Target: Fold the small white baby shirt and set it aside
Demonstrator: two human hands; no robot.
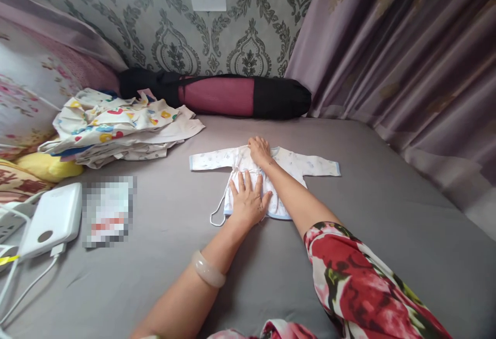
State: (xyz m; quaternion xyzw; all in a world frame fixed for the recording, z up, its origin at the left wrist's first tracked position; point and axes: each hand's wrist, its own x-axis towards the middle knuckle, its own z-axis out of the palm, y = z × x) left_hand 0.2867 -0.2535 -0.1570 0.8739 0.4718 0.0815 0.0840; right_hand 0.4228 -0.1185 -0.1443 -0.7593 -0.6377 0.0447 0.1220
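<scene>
A small white baby shirt [289, 164] with pale blue trim lies spread on the grey sheet, both sleeves stretched out sideways. My left hand [248, 199] rests flat on its lower front, fingers spread. Up near the neckline, my right hand [259, 151] presses on the cloth with its fingers curled together; whether it pinches the fabric cannot be made out. A thin white tie string [217, 222] loops out from the shirt's left side onto the sheet. My right forearm crosses over part of the shirt and hides it.
Folded printed clothes [116, 127] are piled at the back left. A long black and maroon bag [217, 95] lies along the wall. At left are a white power bank [54, 217] with cables and a blurred packet [110, 212]. Purple curtains [387, 44] hang at right.
</scene>
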